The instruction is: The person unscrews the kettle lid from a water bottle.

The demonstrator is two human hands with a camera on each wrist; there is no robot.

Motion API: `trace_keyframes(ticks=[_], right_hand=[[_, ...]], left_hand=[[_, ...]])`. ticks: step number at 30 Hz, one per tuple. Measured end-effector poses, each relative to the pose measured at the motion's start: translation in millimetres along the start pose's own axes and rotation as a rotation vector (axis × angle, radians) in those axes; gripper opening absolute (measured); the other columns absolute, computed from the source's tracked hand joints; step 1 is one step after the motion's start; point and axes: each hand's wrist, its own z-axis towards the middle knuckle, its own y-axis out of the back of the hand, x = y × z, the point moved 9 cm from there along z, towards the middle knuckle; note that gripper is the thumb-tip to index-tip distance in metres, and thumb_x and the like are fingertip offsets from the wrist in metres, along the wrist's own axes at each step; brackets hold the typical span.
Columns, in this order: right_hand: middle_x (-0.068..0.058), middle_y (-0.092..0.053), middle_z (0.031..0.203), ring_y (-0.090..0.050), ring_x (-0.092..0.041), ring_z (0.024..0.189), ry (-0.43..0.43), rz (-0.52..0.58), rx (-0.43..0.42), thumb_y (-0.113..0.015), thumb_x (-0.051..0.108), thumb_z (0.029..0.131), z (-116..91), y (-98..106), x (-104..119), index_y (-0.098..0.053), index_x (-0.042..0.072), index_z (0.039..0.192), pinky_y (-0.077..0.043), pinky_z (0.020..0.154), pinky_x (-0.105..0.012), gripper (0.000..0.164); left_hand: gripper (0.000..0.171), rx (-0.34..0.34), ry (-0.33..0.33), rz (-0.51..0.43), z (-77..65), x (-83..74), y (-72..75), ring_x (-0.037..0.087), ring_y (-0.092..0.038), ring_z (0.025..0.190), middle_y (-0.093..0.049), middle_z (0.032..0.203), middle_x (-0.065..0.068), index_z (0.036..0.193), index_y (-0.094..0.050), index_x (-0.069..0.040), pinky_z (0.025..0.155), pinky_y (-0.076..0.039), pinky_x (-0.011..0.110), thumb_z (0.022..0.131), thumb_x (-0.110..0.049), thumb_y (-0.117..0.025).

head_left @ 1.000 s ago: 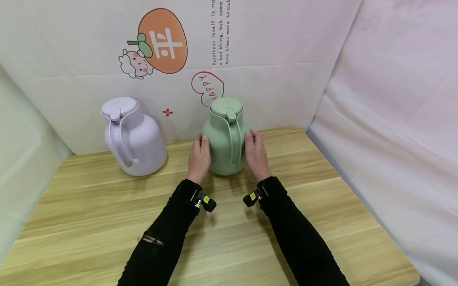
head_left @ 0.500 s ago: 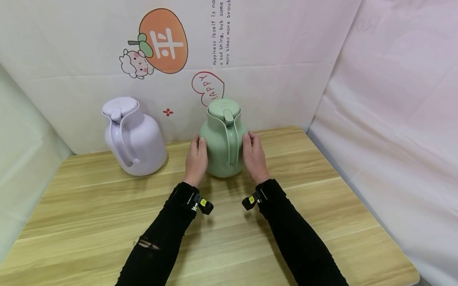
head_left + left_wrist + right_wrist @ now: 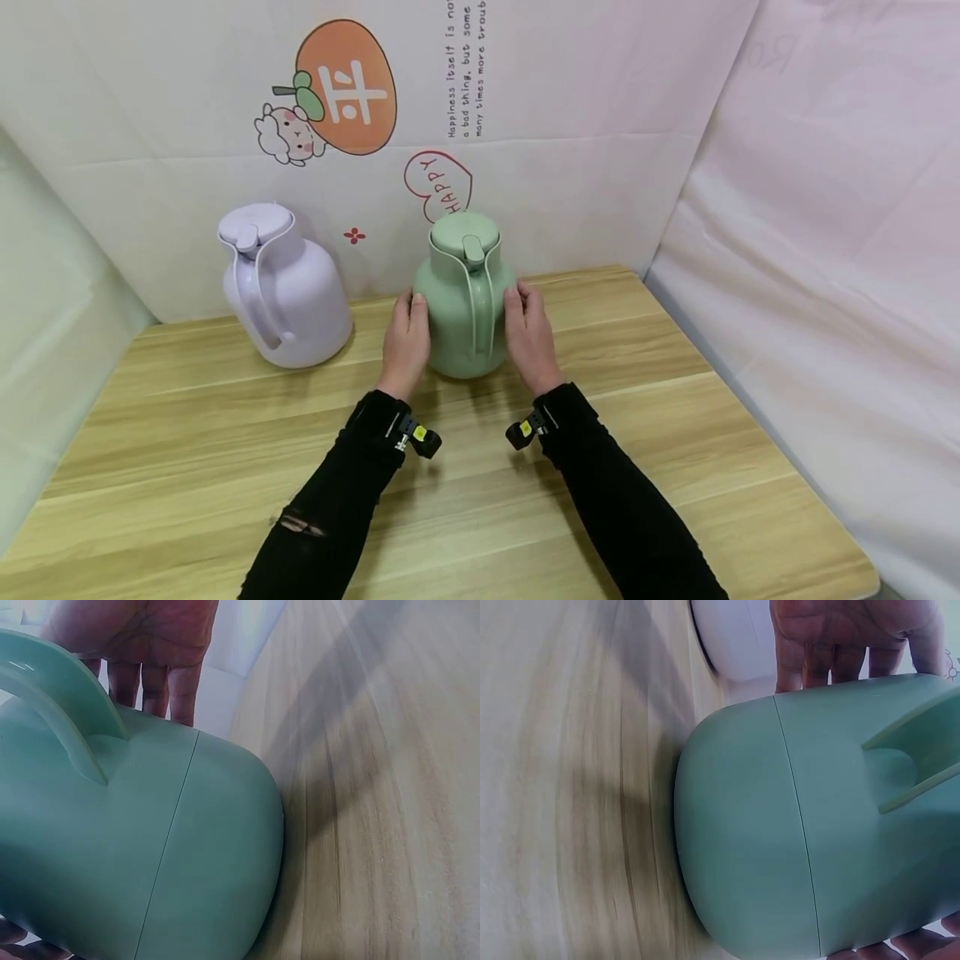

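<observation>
A mint-green thermos jug (image 3: 450,325) stands upright near the back of the wooden table, its handle and lid lever facing me. My left hand (image 3: 406,343) grips its left side and my right hand (image 3: 531,337) its right, thumbs toward me and fingers reaching round behind. In the left wrist view, the jug's rounded base (image 3: 225,847) sits right at the tabletop, and the other hand's fingers (image 3: 154,690) lie along its far side. The right wrist view has the same jug (image 3: 742,825) filling the middle, with the handle at the right edge.
A lilac thermos jug (image 3: 300,300) of the same shape stands at the left back of the table, its handle also facing me. Behind the wooden table (image 3: 480,517) hangs a white printed cloth (image 3: 570,92); more white cloth (image 3: 825,250) hangs along the right side.
Both hands have shifted the green jug a little to the left and toward me, keeping it upright between them. The lilac jug has stayed in place.
</observation>
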Motion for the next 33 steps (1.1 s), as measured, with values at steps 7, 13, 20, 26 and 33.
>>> trace_keyframes(ticks=[7,13,20,26,33], right_hand=[[-0.007,-0.052,0.147,-0.051,-0.023,0.136,0.01,0.0,0.003,-0.033,0.06,0.11,-5,-2,3,-0.042,0.014,0.151,-0.041,0.115,-0.045,0.062],[-0.006,-0.052,0.146,-0.052,-0.023,0.135,0.011,-0.012,0.002,-0.034,0.061,0.109,-10,-3,5,-0.041,0.015,0.152,-0.042,0.114,-0.046,0.064],[-0.006,-0.052,0.146,-0.053,-0.023,0.133,0.015,-0.012,0.016,-0.033,0.059,0.11,-15,-4,7,-0.04,0.015,0.151,-0.043,0.113,-0.046,0.061],[-0.007,-0.052,0.146,-0.053,-0.022,0.134,0.02,-0.016,0.02,-0.033,0.059,0.11,-18,-5,9,-0.041,0.013,0.15,-0.043,0.113,-0.046,0.061],[-0.008,-0.053,0.145,-0.053,-0.023,0.133,0.024,-0.021,0.013,-0.034,0.056,0.111,-22,-6,11,-0.04,0.013,0.151,-0.044,0.113,-0.047,0.059]], left_hand=[[0.075,-0.003,0.004,-0.004,-4.8,0.8,3.3,0.023,-0.029,0.157,-0.03,0.17,0.005,0.166,-0.024,-0.018,0.127,-0.026,0.043,0.109,-0.065,-0.024],[0.075,0.003,0.007,-0.006,-9.6,0.8,5.4,0.024,-0.028,0.157,-0.029,0.171,0.004,0.167,-0.022,-0.019,0.127,-0.025,0.044,0.108,-0.066,-0.023],[0.076,0.02,0.013,-0.023,-14.9,0.1,6.7,0.023,-0.026,0.158,-0.026,0.172,0.002,0.167,-0.019,-0.022,0.127,-0.025,0.045,0.107,-0.068,-0.022],[0.074,0.02,0.002,-0.031,-18.6,-2.2,8.7,0.021,-0.025,0.158,-0.026,0.172,0.001,0.167,-0.02,-0.021,0.127,-0.024,0.044,0.108,-0.066,-0.022],[0.073,0.016,0.004,-0.008,-22.4,-0.8,11.1,0.022,-0.025,0.158,-0.026,0.172,0.001,0.167,-0.019,-0.022,0.127,-0.024,0.045,0.108,-0.066,-0.022]])
